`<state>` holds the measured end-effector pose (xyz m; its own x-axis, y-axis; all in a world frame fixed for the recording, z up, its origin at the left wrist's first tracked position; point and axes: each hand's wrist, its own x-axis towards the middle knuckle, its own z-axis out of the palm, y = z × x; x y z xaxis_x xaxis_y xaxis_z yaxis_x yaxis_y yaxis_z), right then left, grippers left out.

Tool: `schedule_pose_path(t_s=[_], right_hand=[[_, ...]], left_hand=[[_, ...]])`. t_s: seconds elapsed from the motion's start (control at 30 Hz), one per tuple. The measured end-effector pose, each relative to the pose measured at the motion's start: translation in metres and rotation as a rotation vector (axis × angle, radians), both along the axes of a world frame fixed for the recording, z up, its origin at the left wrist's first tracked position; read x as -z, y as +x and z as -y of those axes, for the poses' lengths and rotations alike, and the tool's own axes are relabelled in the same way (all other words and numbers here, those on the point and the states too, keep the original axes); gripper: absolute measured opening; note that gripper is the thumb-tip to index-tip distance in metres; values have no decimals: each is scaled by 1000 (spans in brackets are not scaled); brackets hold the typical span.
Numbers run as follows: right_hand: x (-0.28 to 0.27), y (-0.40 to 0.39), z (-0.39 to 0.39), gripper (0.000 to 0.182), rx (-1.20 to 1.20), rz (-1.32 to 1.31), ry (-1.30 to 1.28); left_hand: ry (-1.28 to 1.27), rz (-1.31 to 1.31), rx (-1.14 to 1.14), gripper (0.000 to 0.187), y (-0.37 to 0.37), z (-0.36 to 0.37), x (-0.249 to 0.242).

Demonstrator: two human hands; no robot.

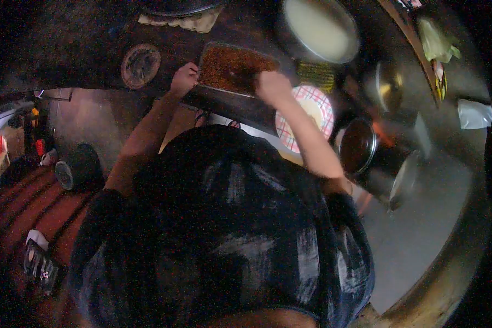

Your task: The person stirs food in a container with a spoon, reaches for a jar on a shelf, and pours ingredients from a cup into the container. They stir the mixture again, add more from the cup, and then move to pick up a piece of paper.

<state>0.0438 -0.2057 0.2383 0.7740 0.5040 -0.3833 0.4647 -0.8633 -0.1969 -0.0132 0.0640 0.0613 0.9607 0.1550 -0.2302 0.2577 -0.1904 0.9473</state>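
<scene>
A rectangular tray (pixel 224 90) filled with a reddish-brown, grainy food (pixel 232 63) lies on the dark counter in front of me. At its left edge, my left hand (pixel 185 79) is closed on the rim. My right hand (pixel 274 87) hangs over the tray's right end with its fingers curled in; it is a little blurred, and what it holds, if anything, is hidden. Under my right forearm sits a red-and-white checked plate (pixel 286 128) with something pale on it, partly covered by the arm.
A large metal pot of milky liquid (pixel 318 30) stands behind the tray on the right. A round dish (pixel 140 66) lies to the left. Farther right are a dark pot (pixel 358 146) beside an orange glow, and a yellowish metal bowl (pixel 389 86). A bucket (pixel 76 168) is on the floor at left.
</scene>
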Motion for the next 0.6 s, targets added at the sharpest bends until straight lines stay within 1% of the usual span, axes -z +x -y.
schedule_pose_path(t_s=[0.03, 0.1, 0.17, 0.2, 0.27, 0.3, 0.37, 0.4, 0.47, 0.5, 0.57, 0.6], right_hand=[[8, -3, -4, 19, -50, 12, 63], [22, -12, -15, 19, -45, -13, 44], [46, -19, -22, 19, -31, -57, 11], [41, -18, -19, 19, -31, -56, 12], [31, -16, -10, 19, -4, -43, -58], [31, -15, -8, 18, 22, -13, -77], [29, -12, 3, 17, 14, 2, -80], [21, -12, 5, 16, 6, 16, -82], [11, -10, 6, 16, -9, 40, -64], [5, -10, 6, 16, -21, 62, -48], [-3, -11, -6, 17, -6, 48, -25], [-5, -14, -15, 17, 3, 34, 2]], left_hand=[[-20, -18, -1, 15, 0, 1, 2], [-43, -34, -5, 16, -3, 0, 5], [89, 5, 16, 18, -13, -11, 9], [90, 5, 16, 18, -13, -15, 13], [-179, -79, 3, 20, -11, -21, 20], [-180, -77, 2, 20, -12, -19, 14], [29, -52, 75, 23, -14, -12, 1], [29, -51, 72, 23, -13, -13, 5], [-76, -50, 7, 19, -10, -12, 12], [-77, -51, 8, 19, -10, -11, 12], [108, 159, 107, 14, -11, -11, 11], [107, 160, 111, 14, -11, -10, 10]])
